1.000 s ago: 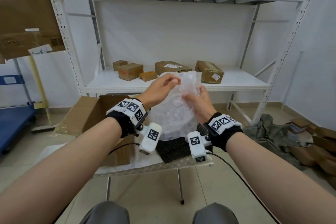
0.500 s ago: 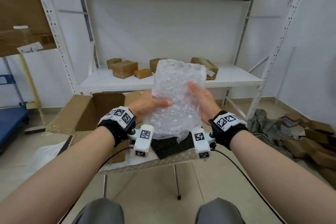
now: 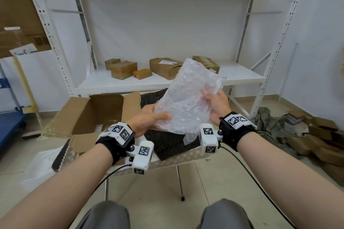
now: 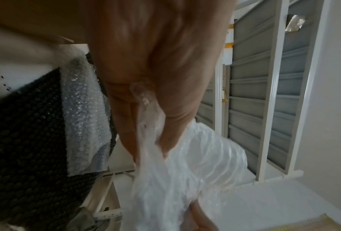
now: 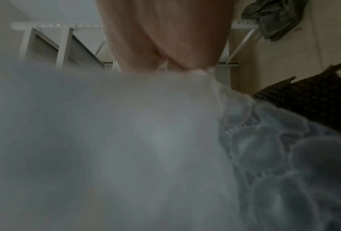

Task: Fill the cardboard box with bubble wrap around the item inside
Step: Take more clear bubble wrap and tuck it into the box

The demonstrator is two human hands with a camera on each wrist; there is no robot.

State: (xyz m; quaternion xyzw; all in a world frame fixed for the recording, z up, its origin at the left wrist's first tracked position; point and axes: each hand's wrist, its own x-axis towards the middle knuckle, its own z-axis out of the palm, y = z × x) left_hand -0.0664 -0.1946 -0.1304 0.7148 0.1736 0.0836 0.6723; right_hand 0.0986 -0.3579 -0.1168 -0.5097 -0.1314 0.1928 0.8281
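A folded wad of clear bubble wrap (image 3: 188, 98) is held up in front of me, tilted to the right. My left hand (image 3: 150, 118) grips its lower left edge, thumb across the front. My right hand (image 3: 216, 101) holds its right side near the top. The open cardboard box (image 3: 96, 113) stands on the small table to the left, flaps spread; the item inside is barely visible. In the left wrist view the bubble wrap (image 4: 185, 179) runs out from between my fingers. The right wrist view is mostly filled by blurred bubble wrap (image 5: 165, 148).
A black textured mat (image 3: 167, 141) lies on the table under the wrap, with another bubble wrap piece (image 4: 84, 118) on it. A white metal shelf (image 3: 167, 82) with several small boxes stands behind. Cardboard scraps (image 3: 316, 135) and grey cloth lie on the floor right.
The wrap has gone from a crumpled bunch to a flatter folded pad, then tilted right. My left hand dropped from its top to its lower edge; my right hand rose along the right side.
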